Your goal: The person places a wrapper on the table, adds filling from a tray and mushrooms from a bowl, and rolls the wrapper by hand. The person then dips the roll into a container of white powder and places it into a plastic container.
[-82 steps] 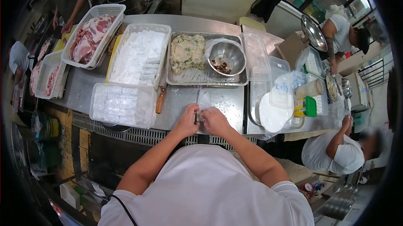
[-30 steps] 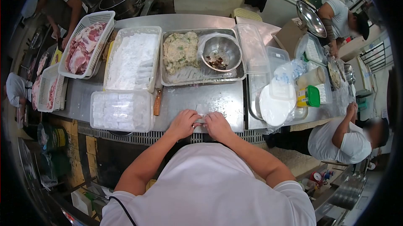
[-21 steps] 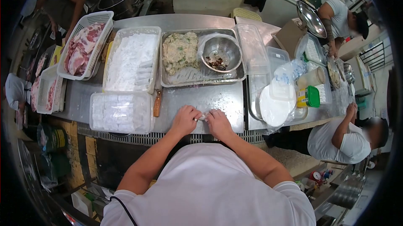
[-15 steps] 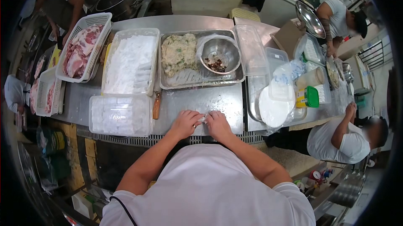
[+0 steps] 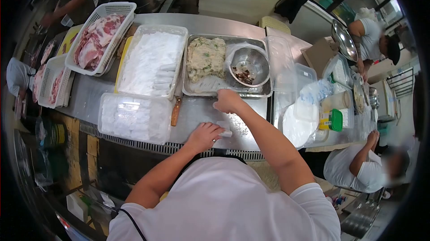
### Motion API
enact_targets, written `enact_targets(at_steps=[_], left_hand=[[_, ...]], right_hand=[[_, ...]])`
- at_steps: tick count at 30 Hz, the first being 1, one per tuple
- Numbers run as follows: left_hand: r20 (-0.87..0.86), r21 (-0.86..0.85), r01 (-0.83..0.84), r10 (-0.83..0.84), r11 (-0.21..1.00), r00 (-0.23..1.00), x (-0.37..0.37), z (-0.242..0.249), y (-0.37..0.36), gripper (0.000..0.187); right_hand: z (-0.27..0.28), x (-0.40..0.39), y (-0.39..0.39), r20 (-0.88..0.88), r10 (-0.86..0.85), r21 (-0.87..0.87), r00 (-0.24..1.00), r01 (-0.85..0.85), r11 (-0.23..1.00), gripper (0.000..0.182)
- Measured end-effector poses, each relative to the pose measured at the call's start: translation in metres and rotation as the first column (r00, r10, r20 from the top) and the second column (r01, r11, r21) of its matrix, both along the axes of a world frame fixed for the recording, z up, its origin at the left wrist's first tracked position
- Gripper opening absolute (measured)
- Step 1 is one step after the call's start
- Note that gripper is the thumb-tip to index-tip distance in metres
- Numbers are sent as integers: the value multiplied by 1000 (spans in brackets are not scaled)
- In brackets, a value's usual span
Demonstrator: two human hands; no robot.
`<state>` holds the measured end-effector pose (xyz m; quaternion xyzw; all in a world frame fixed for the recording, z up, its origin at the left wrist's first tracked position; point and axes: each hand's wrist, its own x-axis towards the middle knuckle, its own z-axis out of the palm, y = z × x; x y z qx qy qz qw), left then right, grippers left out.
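Observation:
My left hand [image 5: 204, 135] rests on the steel counter [image 5: 197, 109] with its fingers closed on a small white rolled wrapper [image 5: 223, 128]. My right hand [image 5: 227, 100] has left it and hovers, fingers curled, at the front edge of the metal tray [image 5: 224, 91] that carries a pale filling mix [image 5: 206, 58] and a steel bowl [image 5: 249, 65]. I cannot see anything in the right hand.
A clear tub of white rolls [image 5: 134, 116] and a wooden-handled knife [image 5: 175, 111] lie left of my hands. Behind stand a floured tray [image 5: 150, 62] and a basket of raw meat [image 5: 96, 39]. Wrappers and containers [image 5: 298, 122] sit right. Other people work around the counter.
My right hand let go of the rolled wrapper and moved forward to the filling tray. My left hand stayed on the roll, which now lies folded small.

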<state>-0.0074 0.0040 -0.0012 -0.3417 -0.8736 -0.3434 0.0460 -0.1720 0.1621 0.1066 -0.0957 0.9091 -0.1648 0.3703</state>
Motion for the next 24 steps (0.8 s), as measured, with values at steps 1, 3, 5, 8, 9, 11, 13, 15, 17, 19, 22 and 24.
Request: enact_targets(at_steps=[1, 3, 5, 8, 9, 11, 13, 15, 17, 19, 22, 24], left_hand=[[8, 1, -6, 6, 1000, 1000, 2, 0, 0, 41], [5, -8, -16, 16, 1000, 1000, 3, -2, 0, 41], [-4, -9, -18, 18, 1000, 1000, 4, -6, -1, 40], [-18, 0, -6, 6, 1000, 1000, 3, -10, -2, 39], [-19, 1, -3, 3, 1000, 1000, 3, -10, -2, 39], [-24, 2, -1, 1, 1000, 1000, 3, -10, -2, 39], [-36, 6, -5, 5, 1000, 999, 4, -10, -2, 39], [-3, -12, -3, 3, 1000, 1000, 4, -10, -1, 40], [-1, -14, -9, 9, 1000, 1000, 4, -10, -1, 40], [-27, 2, -19, 19, 1000, 999, 4, -7, -1, 39], [28, 5, -12, 12, 1000, 1000, 4, -4, -2, 38], [37, 17, -8, 8, 1000, 999, 3, -4, -1, 38]], right_hand=[[-8, -2, -9, 13, 8, -10, 1000, -8, 1000, 65], [-13, -3, -27, 30, 4, -79, 1000, -2, 997, 63], [-16, 3, -43, 41, -20, -198, 999, 28, 980, 64], [-30, 6, -60, 47, -65, -405, 997, 78, 911, 58], [-28, 7, -64, 135, -113, -480, 984, 164, 862, 59], [-22, 7, -64, 551, -219, -536, 805, 543, 647, 69], [-19, 9, -53, 696, -163, -559, 699, 670, 489, 71], [-13, 15, -36, 763, -103, -558, 638, 731, 393, 72], [-6, 28, -14, 773, -65, -571, 631, 736, 364, 72], [-13, 40, 13, 555, -113, -670, 824, 523, 527, 73], [-14, 73, 57, -254, 33, -483, 967, -157, 861, 73], [-8, 87, 73, -436, 319, -50, 842, -376, 925, 82]])
